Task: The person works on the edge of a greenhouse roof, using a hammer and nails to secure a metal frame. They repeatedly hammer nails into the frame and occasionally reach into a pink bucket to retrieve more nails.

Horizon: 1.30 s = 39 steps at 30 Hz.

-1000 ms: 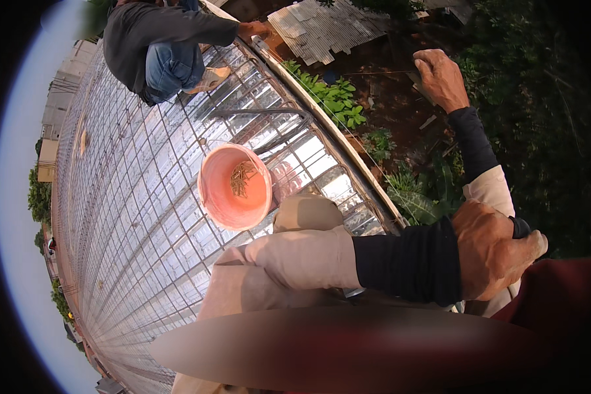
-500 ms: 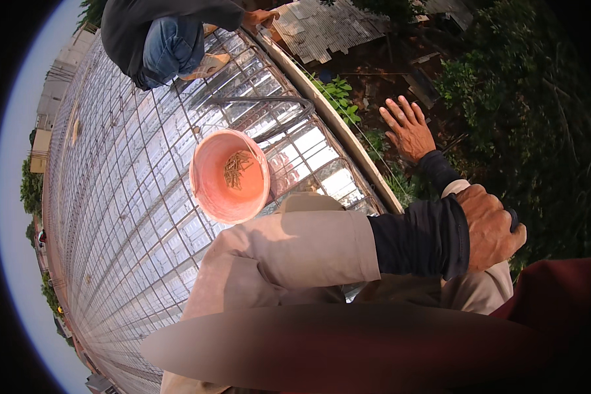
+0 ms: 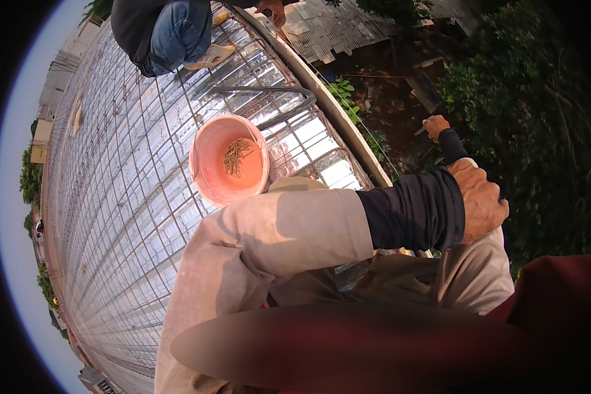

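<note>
My left arm, in a beige sleeve with a black wrist cover, reaches across to the right. My left hand (image 3: 482,200) is a closed fist over my right forearm; a bit of something dark shows at its far side, and what it grips is hidden. Farther off, past the board edge, my right hand (image 3: 436,127) is closed too. A thin pale sliver shows beside its fingers, too small to name. A pink bucket (image 3: 201,167) with a heap of short thin brownish pieces (image 3: 238,156) in it stands just beyond my left sleeve, apart from both hands.
A grid of steel bars (image 3: 128,164) covers shiny metal sheeting. A bundle of dark bars (image 3: 269,92) lies near the wooden edge board (image 3: 338,108). Another person (image 3: 177,39) crouches at the top. Beyond the edge are a drop, trees (image 3: 525,98) and a corrugated roof (image 3: 335,29).
My right hand, open with spread fingers before, has closed and moved slightly farther away. My left fist has shifted a little up and left. The crouching person's hand has moved slightly.
</note>
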Each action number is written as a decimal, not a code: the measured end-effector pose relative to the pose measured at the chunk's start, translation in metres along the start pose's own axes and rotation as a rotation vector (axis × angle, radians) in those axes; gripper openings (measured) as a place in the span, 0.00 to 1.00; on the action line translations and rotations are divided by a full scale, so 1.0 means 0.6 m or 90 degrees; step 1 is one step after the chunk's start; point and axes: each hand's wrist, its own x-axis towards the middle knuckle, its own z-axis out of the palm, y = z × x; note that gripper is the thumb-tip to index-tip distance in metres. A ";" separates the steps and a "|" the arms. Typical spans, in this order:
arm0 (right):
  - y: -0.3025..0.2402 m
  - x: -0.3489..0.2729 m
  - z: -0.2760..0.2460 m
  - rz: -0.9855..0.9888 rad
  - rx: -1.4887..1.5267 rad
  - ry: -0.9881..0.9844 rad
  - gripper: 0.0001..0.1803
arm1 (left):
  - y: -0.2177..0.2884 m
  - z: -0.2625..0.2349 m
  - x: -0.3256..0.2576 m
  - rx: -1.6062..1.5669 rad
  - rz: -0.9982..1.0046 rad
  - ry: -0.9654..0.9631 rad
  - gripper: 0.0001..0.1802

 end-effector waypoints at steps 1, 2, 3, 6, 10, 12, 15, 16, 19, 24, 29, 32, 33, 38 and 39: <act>-0.013 0.000 0.000 -0.009 -0.002 -0.010 0.15 | 0.005 0.006 0.004 0.010 -0.001 -0.015 0.21; -0.036 0.005 -0.008 0.007 0.046 -0.039 0.15 | 0.010 0.012 0.005 0.013 0.016 -0.018 0.21; -0.056 0.002 -0.013 0.001 0.079 -0.043 0.16 | 0.017 0.019 0.006 0.016 0.034 -0.020 0.21; -0.131 -0.005 -0.033 -0.079 0.143 -0.011 0.16 | 0.020 0.027 0.002 0.017 0.038 -0.034 0.21; -0.189 -0.017 -0.072 -0.007 0.274 -0.014 0.16 | 0.017 0.017 0.000 0.042 0.017 -0.037 0.21; -0.179 -0.012 -0.076 -0.036 0.219 -0.012 0.17 | 0.015 0.020 0.000 0.039 -0.005 -0.018 0.21; -0.163 0.000 -0.075 -0.090 0.177 0.019 0.17 | 0.013 0.032 0.003 0.036 -0.007 0.009 0.21; -0.154 0.002 -0.073 -0.102 0.157 0.027 0.17 | 0.013 0.034 0.005 0.036 -0.001 0.019 0.21; -0.167 0.000 -0.063 -0.137 0.100 0.025 0.20 | 0.013 0.042 0.003 0.046 -0.005 0.006 0.21; -0.139 0.023 -0.049 -0.139 0.087 0.025 0.24 | 0.011 0.041 0.011 0.046 -0.007 -0.005 0.20; -0.132 0.038 -0.037 -0.107 0.139 0.012 0.23 | 0.002 0.051 0.010 0.049 0.002 0.023 0.18; -0.147 0.051 -0.029 -0.172 0.087 0.023 0.20 | 0.002 0.044 0.004 0.052 -0.013 -0.006 0.17; -0.119 0.060 -0.039 -0.204 0.041 0.042 0.19 | 0.004 0.043 0.011 0.050 0.003 0.012 0.16; -0.160 0.041 -0.042 -0.028 0.284 -0.008 0.18 | -0.001 0.047 0.007 0.039 -0.014 0.009 0.16; -0.148 0.044 -0.045 -0.081 0.209 0.019 0.16 | -0.001 0.048 0.010 0.031 -0.008 0.012 0.16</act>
